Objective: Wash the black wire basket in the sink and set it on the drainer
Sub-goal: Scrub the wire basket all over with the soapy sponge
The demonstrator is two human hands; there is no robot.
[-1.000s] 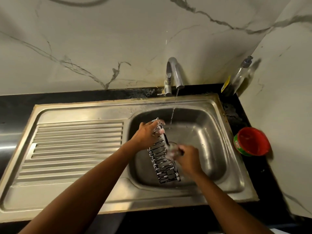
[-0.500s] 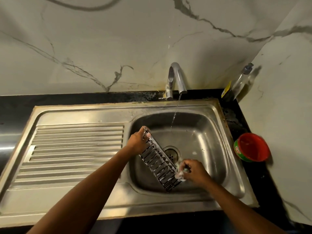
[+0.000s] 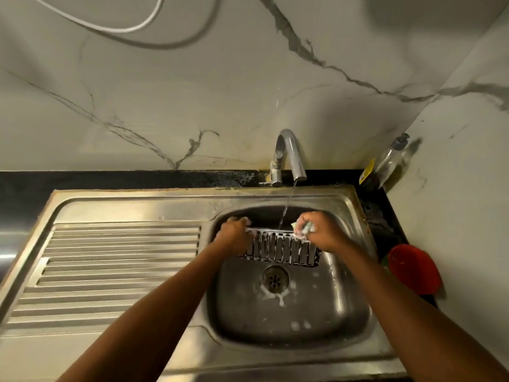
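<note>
The black wire basket (image 3: 281, 248), streaked with white suds, is held level and crosswise over the steel sink basin (image 3: 341, 312), under a thin stream from the tap (image 3: 289, 155). My left hand (image 3: 232, 235) grips the basket's left end. My right hand (image 3: 321, 231) is closed on a soapy scrub pad (image 3: 301, 230) pressed against the basket's upper right rim. The ribbed drainer (image 3: 110, 271) lies to the left of the basin with nothing on it.
Suds ring the drain (image 3: 275, 278) below the basket. A dish soap bottle (image 3: 385, 164) stands in the back right corner, and a red tub (image 3: 413, 268) sits on the black counter right of the sink. A white cable (image 3: 115, 26) hangs on the marble wall.
The basket has swung from a diagonal pose low in the basin to level and crosswise under the stream. Both hands rose toward the tap; my right hand moved to the basket's right rim.
</note>
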